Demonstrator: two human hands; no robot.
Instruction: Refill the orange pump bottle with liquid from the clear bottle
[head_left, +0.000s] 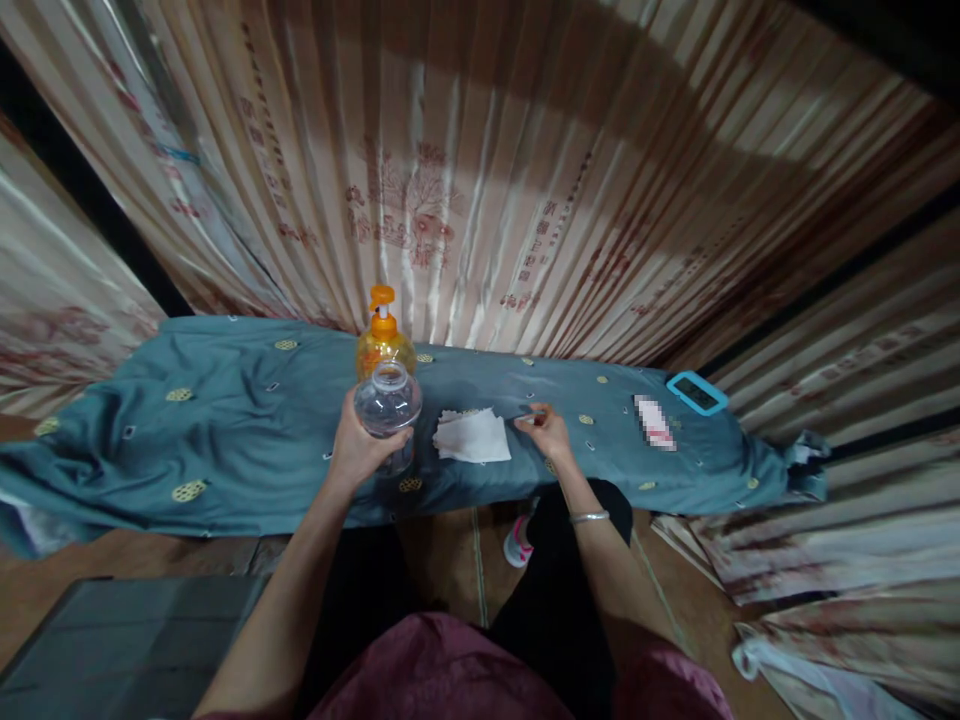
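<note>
1. The left hand [358,448] is closed around a clear empty bottle [387,405], fingers wrapped round its lower body; the bottle stands upright with its mouth uncapped, its base at the teal cloth [225,440] that covers the tabletop.
2. Just beyond that hand, touching or almost touching the far side of the clear bottle, stands an orange pump bottle [383,338]; its pump head is upright.
3. The right hand [549,432] lies low on the cloth, fingers pinched on something small and pale [534,418]; what it is cannot be told.
4. Between the two hands lies a white folded tissue [472,437], flat on the cloth; it is just beside the right hand's fingertips.
5. Well off to the outer side of the right hand sits a blue-framed device [697,392]; a bangle [589,517] circles the right wrist.
</note>
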